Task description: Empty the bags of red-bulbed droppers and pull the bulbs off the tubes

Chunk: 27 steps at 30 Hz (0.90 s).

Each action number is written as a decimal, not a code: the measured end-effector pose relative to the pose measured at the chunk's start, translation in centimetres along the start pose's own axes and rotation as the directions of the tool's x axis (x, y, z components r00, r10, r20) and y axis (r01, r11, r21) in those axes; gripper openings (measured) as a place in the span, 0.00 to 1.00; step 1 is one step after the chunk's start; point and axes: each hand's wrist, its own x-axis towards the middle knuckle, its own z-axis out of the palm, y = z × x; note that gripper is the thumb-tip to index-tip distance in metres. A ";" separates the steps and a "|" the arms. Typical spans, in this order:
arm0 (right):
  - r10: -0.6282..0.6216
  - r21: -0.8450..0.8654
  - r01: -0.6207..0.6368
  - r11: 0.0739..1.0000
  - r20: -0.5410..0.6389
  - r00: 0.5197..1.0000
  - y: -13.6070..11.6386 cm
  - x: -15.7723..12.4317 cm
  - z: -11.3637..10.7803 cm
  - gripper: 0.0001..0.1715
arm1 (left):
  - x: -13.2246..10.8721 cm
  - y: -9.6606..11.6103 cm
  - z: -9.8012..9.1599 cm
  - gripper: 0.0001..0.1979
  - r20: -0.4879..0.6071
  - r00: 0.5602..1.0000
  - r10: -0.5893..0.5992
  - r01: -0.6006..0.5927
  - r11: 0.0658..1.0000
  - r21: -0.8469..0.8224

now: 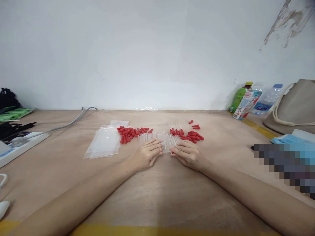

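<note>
A row of clear glass tubes (pixel 160 138) lies on the brown table (pixel 157 196) in front of me. My left hand (pixel 147 153) rests on the table with its fingertips on the near ends of the tubes. My right hand (pixel 187 153) lies opposite, fingers touching the same tubes from the right. Small red rubber caps lie in two heaps, the left heap (pixel 131 132) behind my left hand and the right heap (pixel 191 133) behind my right hand. Some tubes near the right heap carry red caps.
A stack of clear plastic bags (pixel 105 143) lies left of the caps. A white power strip (pixel 17 146) with a grey cable sits far left. Bottles (pixel 247 100), a beige bag (pixel 295 106) and a blue pack (pixel 294 137) stand at the right. A white wall closes the back.
</note>
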 end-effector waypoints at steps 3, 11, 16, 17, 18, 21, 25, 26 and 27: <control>0.108 -0.035 -0.109 0.993 -0.041 0.993 0.9 -0.4 -0.7 0.11 | -0.6 -0.6 -0.1 0.09 -0.048 0.997 -0.069 0.070 0.997 0.037; 0.636 0.013 -0.647 0.762 -0.205 0.744 6.8 -0.7 -3.1 0.13 | 1.2 -0.5 0.7 0.15 -0.049 0.965 -0.259 0.264 0.951 0.163; 0.905 0.134 -0.898 0.418 -0.151 0.399 9.8 -2.5 -3.8 0.15 | 3.9 0.0 2.3 0.15 -0.028 0.975 -0.220 0.222 0.962 0.158; 0.930 0.162 -0.917 0.365 -0.116 0.350 10.1 -2.9 -3.8 0.16 | 4.4 0.1 2.7 0.14 -0.011 0.981 -0.193 0.192 0.969 0.155; 0.947 0.183 -0.929 0.322 -0.080 0.312 10.3 -3.3 -3.7 0.16 | 5.0 0.2 3.0 0.13 0.017 0.987 -0.161 0.157 0.975 0.159; 0.966 0.207 -0.945 0.253 0.001 0.259 10.7 -4.2 -3.3 0.14 | 6.4 0.9 3.7 0.11 0.142 0.986 -0.091 0.062 0.977 0.202; 0.972 0.227 -0.951 0.209 0.062 0.229 11.3 -4.7 -2.5 0.13 | 7.7 2.0 4.3 0.09 0.293 0.952 -0.091 0.008 0.962 0.274; 0.971 0.227 -0.952 0.204 0.077 0.226 11.5 -4.8 -2.4 0.13 | 7.8 2.2 4.4 0.09 0.324 0.941 -0.096 -0.001 0.958 0.285; 0.970 0.225 -0.954 0.200 0.095 0.225 11.6 -4.9 -2.2 0.13 | 8.0 2.4 4.6 0.09 0.352 0.931 -0.098 -0.009 0.957 0.291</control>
